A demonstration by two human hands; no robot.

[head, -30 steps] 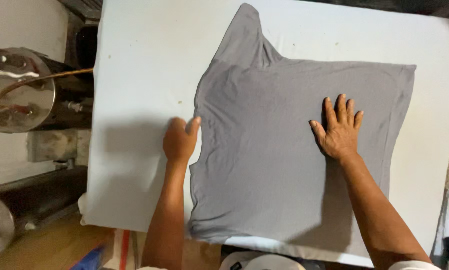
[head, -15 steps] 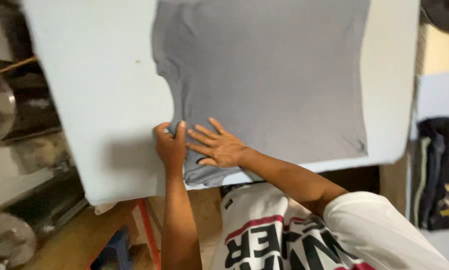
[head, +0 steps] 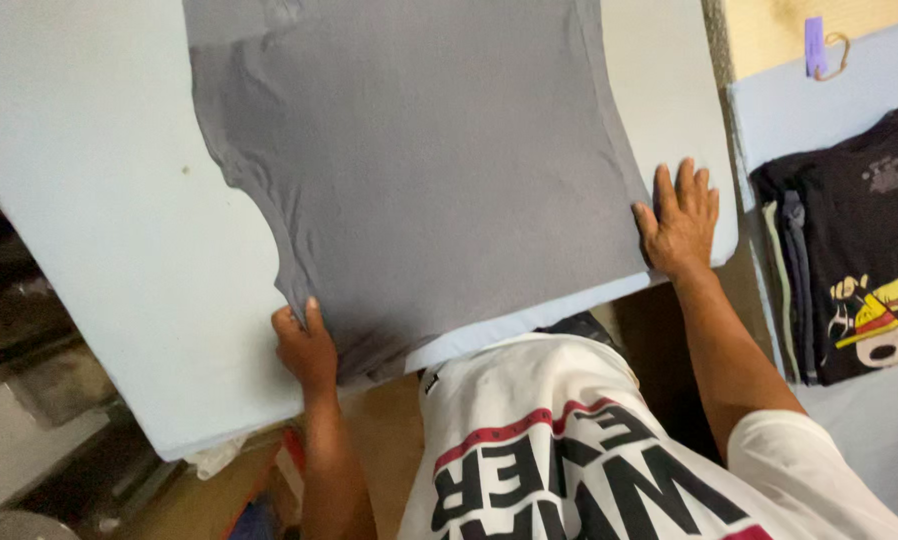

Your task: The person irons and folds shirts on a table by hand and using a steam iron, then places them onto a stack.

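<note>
one grey t-shirt (head: pixel 419 160) spread flat on one pale blue padded board (head: pixel 99 230). two bare hands: left hand (head: pixel 304 350) at the shirt's near corner, right hand (head: pixel 681 222) at its right edge. one stack of dark folded shirts (head: pixel 849 250) at right. one purple tag (head: pixel 815 45) on the wall.

The grey shirt (head: pixel 429 170) is soft, matt cloth, faintly creased near its left edge. The pale blue board (head: pixel 99 230) beneath looks smooth, matt and foam-like, with slightly rough edges.
</note>
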